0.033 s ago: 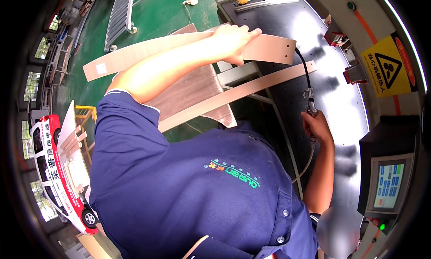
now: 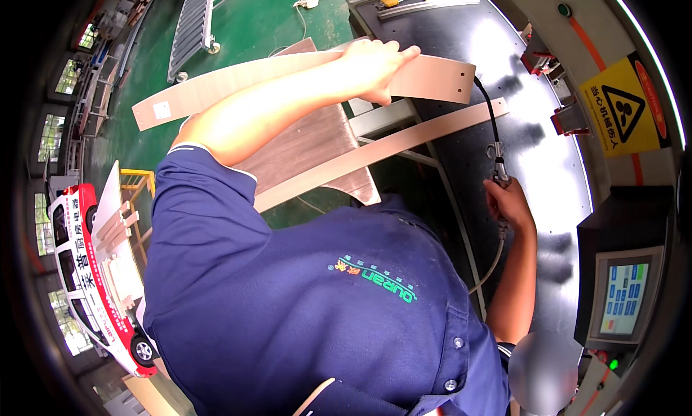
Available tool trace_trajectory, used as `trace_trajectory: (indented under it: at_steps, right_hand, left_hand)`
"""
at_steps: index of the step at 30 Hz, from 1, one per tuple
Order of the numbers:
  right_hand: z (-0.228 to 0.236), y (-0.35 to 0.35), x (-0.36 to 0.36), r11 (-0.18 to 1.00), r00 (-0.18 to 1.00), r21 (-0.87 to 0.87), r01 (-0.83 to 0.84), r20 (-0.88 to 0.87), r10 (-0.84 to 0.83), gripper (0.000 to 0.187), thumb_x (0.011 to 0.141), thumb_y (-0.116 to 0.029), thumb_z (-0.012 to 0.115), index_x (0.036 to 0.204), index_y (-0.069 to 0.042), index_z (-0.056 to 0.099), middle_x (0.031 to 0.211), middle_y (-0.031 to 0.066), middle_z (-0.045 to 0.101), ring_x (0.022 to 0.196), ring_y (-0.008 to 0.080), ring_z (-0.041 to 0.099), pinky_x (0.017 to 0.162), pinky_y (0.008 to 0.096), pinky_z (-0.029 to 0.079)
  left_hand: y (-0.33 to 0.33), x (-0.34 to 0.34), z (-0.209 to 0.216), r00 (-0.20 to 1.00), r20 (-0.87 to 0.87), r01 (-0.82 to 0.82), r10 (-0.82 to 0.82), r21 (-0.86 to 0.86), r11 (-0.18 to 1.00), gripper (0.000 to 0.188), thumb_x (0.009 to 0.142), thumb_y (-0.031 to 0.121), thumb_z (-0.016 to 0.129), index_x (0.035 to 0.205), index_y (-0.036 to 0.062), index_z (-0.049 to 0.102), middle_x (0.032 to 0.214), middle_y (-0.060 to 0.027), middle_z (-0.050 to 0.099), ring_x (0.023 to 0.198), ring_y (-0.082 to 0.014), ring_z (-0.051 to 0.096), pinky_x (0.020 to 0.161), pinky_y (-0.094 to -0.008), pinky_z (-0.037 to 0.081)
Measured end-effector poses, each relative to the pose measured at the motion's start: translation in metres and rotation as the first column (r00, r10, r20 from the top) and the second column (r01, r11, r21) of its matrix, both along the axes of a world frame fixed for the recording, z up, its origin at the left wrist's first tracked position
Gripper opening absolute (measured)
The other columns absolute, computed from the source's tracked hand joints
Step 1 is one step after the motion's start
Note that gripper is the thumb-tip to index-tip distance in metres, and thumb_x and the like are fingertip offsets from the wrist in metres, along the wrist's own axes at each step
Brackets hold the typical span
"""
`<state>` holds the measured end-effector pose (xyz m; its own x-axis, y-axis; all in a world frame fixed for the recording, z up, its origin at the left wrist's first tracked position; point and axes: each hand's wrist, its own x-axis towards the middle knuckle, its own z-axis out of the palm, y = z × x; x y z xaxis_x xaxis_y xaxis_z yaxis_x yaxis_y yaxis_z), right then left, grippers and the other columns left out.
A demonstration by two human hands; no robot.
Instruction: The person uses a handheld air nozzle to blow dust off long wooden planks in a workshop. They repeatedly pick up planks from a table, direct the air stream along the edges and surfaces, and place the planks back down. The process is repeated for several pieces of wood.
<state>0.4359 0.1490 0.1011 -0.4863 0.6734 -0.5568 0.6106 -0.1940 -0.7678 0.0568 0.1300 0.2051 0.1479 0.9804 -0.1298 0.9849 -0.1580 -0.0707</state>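
Observation:
My left hand (image 2: 375,69) is closed over the upper edge of a long, light wood-coloured panel (image 2: 435,79), fingers wrapped round it. Two small dark holes show near the panel's right end, and a white label is near its left end. My right hand (image 2: 510,203) grips an air blow gun (image 2: 499,170). From the gun a thin black tube (image 2: 492,112) curves up to the panel's right end; whether the tip touches it I cannot tell. A second narrow strip panel (image 2: 393,146) lies slanting below the first, its right end on the dark bench (image 2: 537,167).
A brown board (image 2: 303,146) sits under the panels, left of the bench. A grey hose (image 2: 491,270) hangs from the gun. Machine units (image 2: 569,121) and a control screen (image 2: 623,299) line the right. A roller conveyor (image 2: 191,30) stands on the green floor.

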Motion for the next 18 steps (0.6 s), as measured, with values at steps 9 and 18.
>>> trace_trajectory:
  at_steps: [9,18]
  right_hand:
    - [-0.001,-0.013,-0.012,0.995,0.995,-0.070,0.075,-0.065,-0.080,0.036,0.098,-0.027,0.057,0.067,-0.010,0.052,0.052,0.0025,0.051,0.042,0.0140,0.051,0.040,0.0282,0.038]
    - [-0.009,-0.017,-0.014,0.987,0.978,-0.084,0.137,-0.149,-0.148,0.038,0.097,-0.030,0.060,0.065,-0.010,0.054,0.051,0.0024,0.053,0.042,0.0127,0.051,0.040,0.0271,0.038]
  left_hand:
    - [-0.012,0.009,0.007,0.998,0.033,-0.048,0.051,-0.065,0.997,0.103,0.064,0.031,0.084,0.152,0.0095,0.034,0.106,-0.0186,0.062,0.094,-0.0336,0.067,0.082,-0.0436,0.058]
    - [-0.017,0.002,0.004,0.990,0.133,-0.025,0.035,-0.079,0.997,0.104,0.066,0.033,0.083,0.151,0.0038,0.031,0.107,-0.0222,0.062,0.096,-0.0369,0.066,0.083,-0.0445,0.057]
